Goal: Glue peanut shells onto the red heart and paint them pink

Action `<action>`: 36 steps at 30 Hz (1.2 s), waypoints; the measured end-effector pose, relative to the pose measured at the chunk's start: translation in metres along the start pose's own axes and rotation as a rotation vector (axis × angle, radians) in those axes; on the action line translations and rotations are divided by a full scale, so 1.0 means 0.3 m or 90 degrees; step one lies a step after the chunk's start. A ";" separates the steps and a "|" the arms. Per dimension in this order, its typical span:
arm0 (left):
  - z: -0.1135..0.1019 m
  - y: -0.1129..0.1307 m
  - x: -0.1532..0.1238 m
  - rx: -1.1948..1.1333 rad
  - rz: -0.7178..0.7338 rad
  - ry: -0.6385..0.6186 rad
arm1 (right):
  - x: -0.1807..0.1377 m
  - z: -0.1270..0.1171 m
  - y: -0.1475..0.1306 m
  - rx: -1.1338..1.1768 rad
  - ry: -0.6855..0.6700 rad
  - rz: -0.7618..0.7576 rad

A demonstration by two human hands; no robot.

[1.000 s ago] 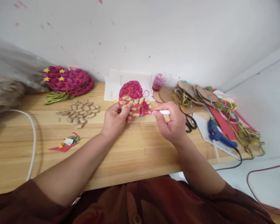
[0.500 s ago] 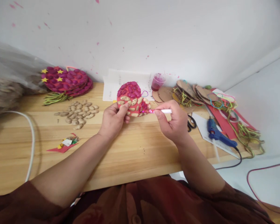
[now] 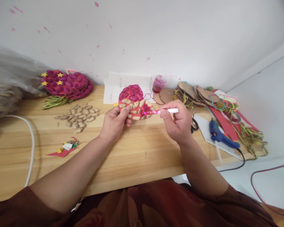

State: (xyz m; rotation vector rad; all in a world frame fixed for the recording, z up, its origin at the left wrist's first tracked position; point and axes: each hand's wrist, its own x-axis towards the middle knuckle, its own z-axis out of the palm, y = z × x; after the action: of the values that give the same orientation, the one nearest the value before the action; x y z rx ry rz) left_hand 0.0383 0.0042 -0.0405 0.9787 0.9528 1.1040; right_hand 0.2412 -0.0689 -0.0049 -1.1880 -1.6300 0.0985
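Note:
My left hand (image 3: 115, 122) is closed on the lower left edge of a gourd-shaped red craft piece (image 3: 132, 94) covered with peanuts, its thumb on top. The upper lobe's peanuts are magenta; most on the lower lobe are bare tan, with a wet magenta patch at the right. My right hand (image 3: 177, 121) pinches a white-handled paintbrush (image 3: 171, 110), whose magenta tip touches that patch. Behind the piece stands a clear plastic cup (image 3: 159, 83) with magenta paint inside.
Loose peanuts (image 3: 79, 115) lie to the left, behind red paper scraps (image 3: 62, 153). Finished magenta pieces (image 3: 68, 83) lean at the back left. Cardboard cutouts (image 3: 189, 90), black scissors (image 3: 194, 125), a blue glue gun (image 3: 219, 135) and green yarn (image 3: 248, 138) are on the right.
My right hand has shifted slightly right along with the brush, and its tip stays on the lower lobe. My left hand holds the craft piece in nearly the same spot.

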 end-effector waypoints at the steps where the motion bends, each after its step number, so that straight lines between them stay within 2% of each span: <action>1: 0.000 0.000 0.000 0.000 0.000 -0.003 | -0.001 0.000 0.002 0.014 -0.007 0.015; 8: -0.002 -0.005 0.001 -0.005 0.000 -0.013 | 0.000 0.001 0.013 0.003 0.041 0.054; 10: -0.002 -0.005 0.000 -0.006 -0.002 -0.013 | 0.000 0.000 0.011 0.019 0.027 0.058; 13: 0.000 -0.003 -0.002 -0.007 -0.003 -0.014 | 0.001 -0.001 0.008 0.025 -0.002 0.050; 18: 0.001 -0.001 -0.007 0.028 0.021 -0.021 | 0.001 -0.003 0.009 -0.024 0.030 0.027; 23: 0.000 -0.003 -0.011 0.061 0.055 -0.024 | 0.001 -0.001 0.006 -0.034 -0.002 0.013; 27: 0.000 -0.002 -0.014 0.067 0.061 -0.022 | 0.001 0.000 0.005 -0.060 0.029 0.012; 36: 0.003 0.000 -0.020 0.083 0.072 -0.028 | -0.001 0.005 0.005 -0.059 0.031 0.004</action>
State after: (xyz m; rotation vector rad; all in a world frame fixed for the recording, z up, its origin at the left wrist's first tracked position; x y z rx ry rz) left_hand 0.0380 -0.0016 -0.0394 1.1703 0.9527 1.1209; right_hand 0.2410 -0.0678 -0.0066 -1.2575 -1.6019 -0.0024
